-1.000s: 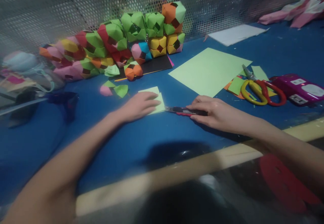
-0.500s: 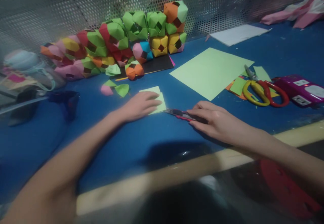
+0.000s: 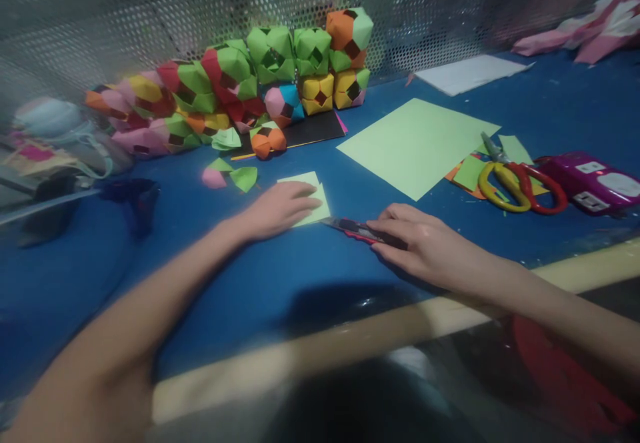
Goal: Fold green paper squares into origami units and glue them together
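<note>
My left hand (image 3: 280, 208) lies flat on a small piece of pale green folded paper (image 3: 321, 201), its fingers stretched out and pressing it to the blue table. In my right hand (image 3: 413, 239) is a utility knife (image 3: 353, 229) with a dark and red handle. Its blade points left and its tip is at the lower right corner of the small paper. Beyond my right hand lies a large pale green sheet of paper (image 3: 417, 146), flat and set at an angle.
Folded paper balls (image 3: 273, 56) in many colours are stacked along the perforated metal panel (image 3: 200, 3). Scissors (image 3: 523, 183) with yellow and red handles lie at right beside a purple device (image 3: 590, 179). A pale wooden edge (image 3: 350, 349) borders the table's front.
The knife and my right hand have shifted slightly left, the blade tip moving along the paper's lower edge. My left hand stays on the paper. The whole view has shifted a little.
</note>
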The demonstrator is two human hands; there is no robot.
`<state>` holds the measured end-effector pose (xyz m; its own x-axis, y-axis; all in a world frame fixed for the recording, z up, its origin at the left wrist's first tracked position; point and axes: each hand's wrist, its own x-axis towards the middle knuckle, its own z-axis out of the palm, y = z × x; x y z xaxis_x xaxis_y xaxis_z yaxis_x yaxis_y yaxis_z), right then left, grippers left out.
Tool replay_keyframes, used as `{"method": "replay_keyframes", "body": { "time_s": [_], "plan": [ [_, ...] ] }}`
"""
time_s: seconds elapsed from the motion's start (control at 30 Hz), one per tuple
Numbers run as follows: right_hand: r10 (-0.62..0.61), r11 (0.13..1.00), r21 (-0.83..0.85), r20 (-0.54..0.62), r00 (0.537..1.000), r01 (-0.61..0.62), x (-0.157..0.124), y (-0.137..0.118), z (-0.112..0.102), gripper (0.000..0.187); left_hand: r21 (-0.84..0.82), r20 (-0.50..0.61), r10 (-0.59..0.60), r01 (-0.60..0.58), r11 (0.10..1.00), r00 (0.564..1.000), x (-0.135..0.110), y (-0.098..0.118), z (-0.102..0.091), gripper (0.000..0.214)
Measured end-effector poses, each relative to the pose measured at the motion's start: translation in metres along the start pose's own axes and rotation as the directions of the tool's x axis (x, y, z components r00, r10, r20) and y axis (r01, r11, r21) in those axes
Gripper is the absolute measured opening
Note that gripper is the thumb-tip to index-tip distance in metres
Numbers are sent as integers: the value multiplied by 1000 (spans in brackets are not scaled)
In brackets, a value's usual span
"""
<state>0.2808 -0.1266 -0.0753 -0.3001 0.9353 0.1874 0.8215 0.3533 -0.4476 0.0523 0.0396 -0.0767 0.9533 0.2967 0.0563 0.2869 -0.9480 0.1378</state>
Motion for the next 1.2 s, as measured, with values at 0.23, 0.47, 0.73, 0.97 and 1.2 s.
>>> {"method": "replay_keyframes", "body": {
  "time_s": [0.23,0.47,0.73,0.97,1.2],
  "plan": [
    [4,999,-36,25,1000,-3,-1,-4,1,30,-23,8,-19,19,1000,1000,1,1,0,47],
    [-33,994,-103,1,999,33,0,-10,4,30,-4,3,-4,4,1000,1000,0,0,2,43],
    [-19,996,-89,32,999,21,2,-17,5,30,-8,5,-11,11,1000,1000,1,1,1,45],
    [-36,996,-79,27,999,38,5,-20,8,29,-6,-11,-1,1,1000,1000,0,1,2,44],
    [-31,998,-61,38,999,34,8,-23,13,29,-18,4,-9,9,1000,1000,0,1,2,46]
  ]
}}
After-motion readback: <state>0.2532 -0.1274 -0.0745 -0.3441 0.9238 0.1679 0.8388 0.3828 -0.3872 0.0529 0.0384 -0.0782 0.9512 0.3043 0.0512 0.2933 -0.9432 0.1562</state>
